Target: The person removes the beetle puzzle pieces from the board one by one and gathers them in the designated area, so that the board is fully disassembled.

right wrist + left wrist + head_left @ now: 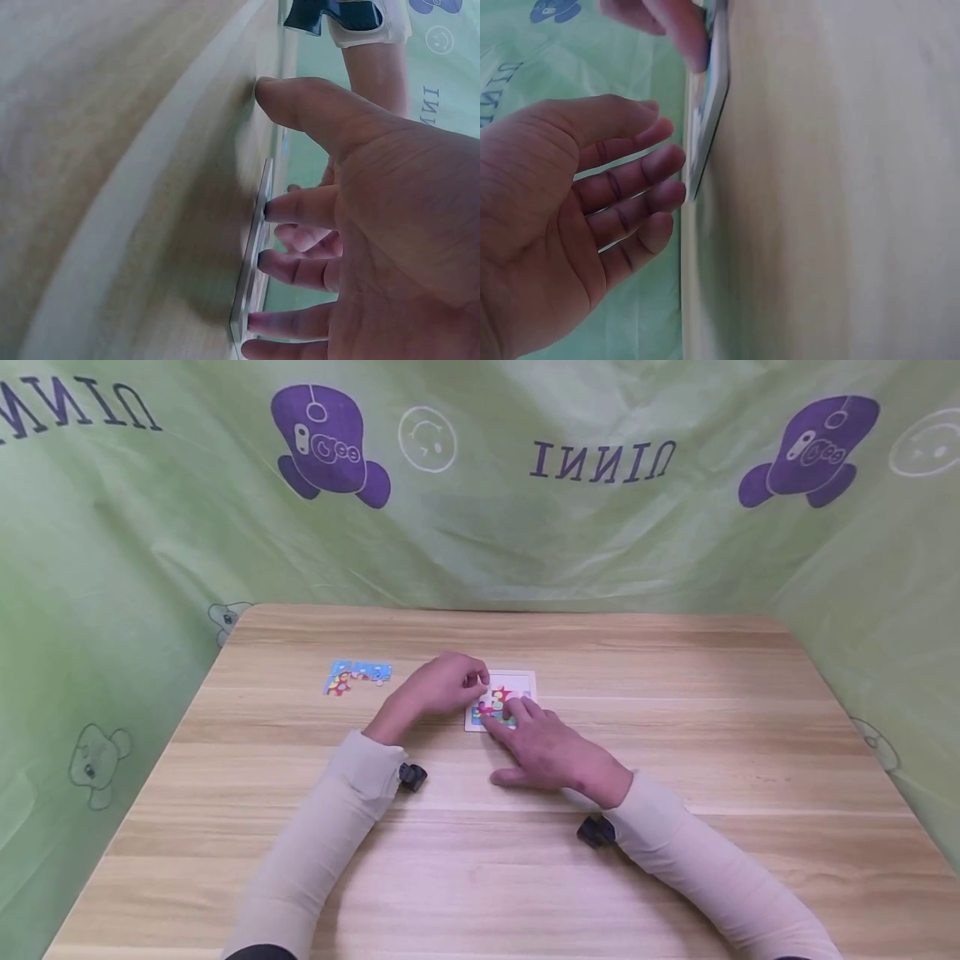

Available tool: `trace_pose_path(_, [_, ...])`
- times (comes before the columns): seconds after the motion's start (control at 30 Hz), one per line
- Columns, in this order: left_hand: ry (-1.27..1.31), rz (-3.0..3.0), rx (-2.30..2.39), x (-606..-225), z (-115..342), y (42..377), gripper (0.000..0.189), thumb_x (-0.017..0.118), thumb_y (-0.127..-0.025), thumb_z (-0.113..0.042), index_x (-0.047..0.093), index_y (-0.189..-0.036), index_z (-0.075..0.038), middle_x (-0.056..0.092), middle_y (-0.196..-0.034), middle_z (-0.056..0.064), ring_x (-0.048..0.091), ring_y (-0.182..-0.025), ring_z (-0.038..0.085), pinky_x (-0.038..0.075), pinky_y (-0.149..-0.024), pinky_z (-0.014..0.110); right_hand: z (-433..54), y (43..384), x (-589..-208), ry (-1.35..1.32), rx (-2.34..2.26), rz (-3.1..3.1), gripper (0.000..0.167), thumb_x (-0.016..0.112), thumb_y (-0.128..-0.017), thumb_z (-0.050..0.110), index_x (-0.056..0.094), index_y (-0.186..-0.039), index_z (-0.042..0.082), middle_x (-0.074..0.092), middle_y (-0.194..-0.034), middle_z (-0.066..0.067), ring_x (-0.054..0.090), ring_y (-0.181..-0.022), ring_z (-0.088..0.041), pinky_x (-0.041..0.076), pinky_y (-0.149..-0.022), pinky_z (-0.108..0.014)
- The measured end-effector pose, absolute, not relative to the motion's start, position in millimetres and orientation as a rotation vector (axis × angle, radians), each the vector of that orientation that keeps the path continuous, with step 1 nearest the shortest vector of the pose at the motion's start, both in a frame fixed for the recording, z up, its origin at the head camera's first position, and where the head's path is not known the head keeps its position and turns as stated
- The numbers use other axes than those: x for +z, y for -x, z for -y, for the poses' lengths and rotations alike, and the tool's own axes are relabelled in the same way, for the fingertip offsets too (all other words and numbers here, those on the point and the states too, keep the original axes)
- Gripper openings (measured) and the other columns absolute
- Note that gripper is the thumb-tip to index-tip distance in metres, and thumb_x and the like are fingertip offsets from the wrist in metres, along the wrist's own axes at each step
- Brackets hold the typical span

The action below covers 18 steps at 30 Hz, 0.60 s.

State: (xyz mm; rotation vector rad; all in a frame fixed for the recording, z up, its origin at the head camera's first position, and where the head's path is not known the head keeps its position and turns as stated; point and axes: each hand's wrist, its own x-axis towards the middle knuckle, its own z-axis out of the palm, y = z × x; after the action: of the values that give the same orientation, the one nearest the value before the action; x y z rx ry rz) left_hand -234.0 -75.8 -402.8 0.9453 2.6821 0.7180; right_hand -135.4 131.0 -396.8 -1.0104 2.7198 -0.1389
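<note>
A small jigsaw puzzle in a white-edged tray [512, 678] lies mid-table, its lower part filled with colourful pieces [501, 697]. My left hand [450, 683] is at the tray's left side, thumb and index finger close together and fingers bent. In the left wrist view, the fingertips [660, 196] come right up to the tray's edge [711, 124]; I cannot tell whether a piece is between thumb and index. My right hand [551, 747] reaches over the tray from the right, fingers spread with tips on the puzzle and thumb apart, as the right wrist view also shows [300, 206].
Left of the tray, several joined puzzle pieces [341, 677] with blue and red print lie on the wooden table [480, 860]. Green printed cloth [480, 552] hangs behind the table and along both sides. Small black devices [412, 777] are fixed at both wrists.
</note>
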Motion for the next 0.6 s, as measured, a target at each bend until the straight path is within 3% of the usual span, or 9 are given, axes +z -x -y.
trace_pose_path(0.27, [-0.895, -2.65, 0.681, -407, 63, 236, 0.024, 0.068, -0.098, -0.017, 0.073, -0.119, -0.006, 0.061, -0.08, 0.002, 0.055, -0.074, 0.018, 0.048, -0.074, 0.033, -133, 136, -395, 1.032, -0.115, -2.7, 0.086, 0.072, -0.093, 0.053, 0.038, -0.16, 0.013, 0.038, -0.141, -0.019, 0.041, -0.131, -0.041, 0.045, -0.098, -0.055])
trace_pose_path(0.6, [-0.877, -2.635, 0.685, -406, 59, 235, 0.012, 0.067, -0.099, -0.014, 0.077, -0.105, -0.009, 0.068, -0.093, 0.001, 0.06, -0.085, 0.018, 0.05, -0.081, 0.033, -134, 137, -394, 1.035, -0.109, -2.688, 0.084, 0.071, -0.094, 0.054, 0.037, -0.16, 0.015, 0.037, -0.141, -0.019, 0.043, -0.129, -0.041, 0.047, -0.096, -0.055])
